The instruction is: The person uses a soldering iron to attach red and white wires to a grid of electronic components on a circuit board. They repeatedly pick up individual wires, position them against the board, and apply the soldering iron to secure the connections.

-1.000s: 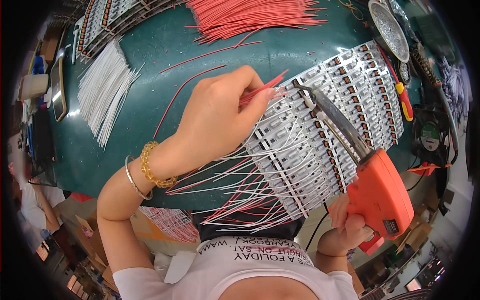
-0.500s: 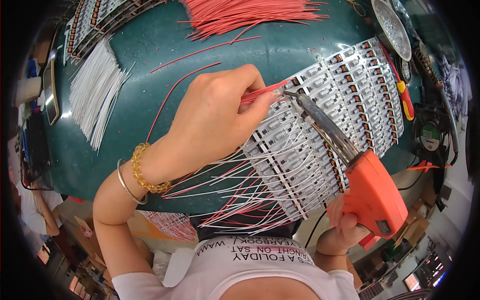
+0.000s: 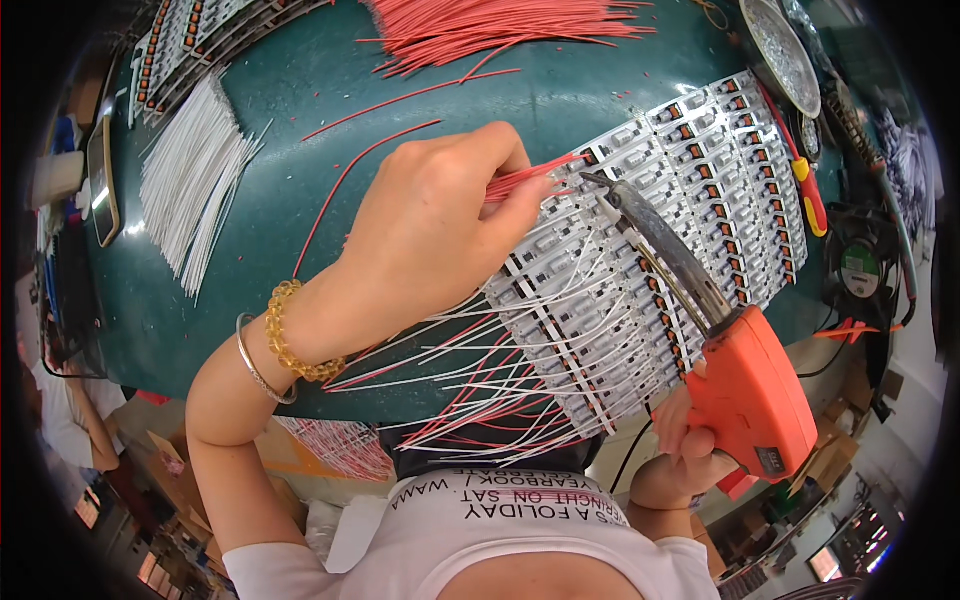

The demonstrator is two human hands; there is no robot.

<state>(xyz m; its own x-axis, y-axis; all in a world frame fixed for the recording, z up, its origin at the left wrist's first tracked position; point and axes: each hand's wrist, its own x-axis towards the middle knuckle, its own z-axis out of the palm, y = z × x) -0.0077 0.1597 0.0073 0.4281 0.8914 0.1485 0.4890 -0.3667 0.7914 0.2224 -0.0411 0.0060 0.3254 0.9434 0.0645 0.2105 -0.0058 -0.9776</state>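
My left hand [image 3: 425, 220] pinches a small bundle of red wires [image 3: 540, 175] between thumb and fingers. Their ends reach the top left corner of a panel of small circuit boards [image 3: 690, 190]. In my right hand [image 3: 688, 445] is an orange-red soldering gun [image 3: 755, 390], gripped by its handle. Its dark tip points up and left, just right of the red wire ends and apart from them. White and red wires [image 3: 450, 365] trail from the panel's left side toward me, over the table edge. My fingertips partly hide the wires they hold.
Loose red wires [image 3: 410, 105] lie on the green table [image 3: 280, 340] beyond my left hand. A pile of red wires [image 3: 490, 30] sits at the back. White wires [image 3: 195, 185] and a phone [image 3: 103, 190] are at left; a screwdriver [image 3: 812, 198], metal dish [image 3: 785, 60] and fan [image 3: 860, 265] at right.
The soldering gun has shifted slightly right, and its tip has drawn back from the red wire ends. My left hand has moved up very little, still pinching the red wires.
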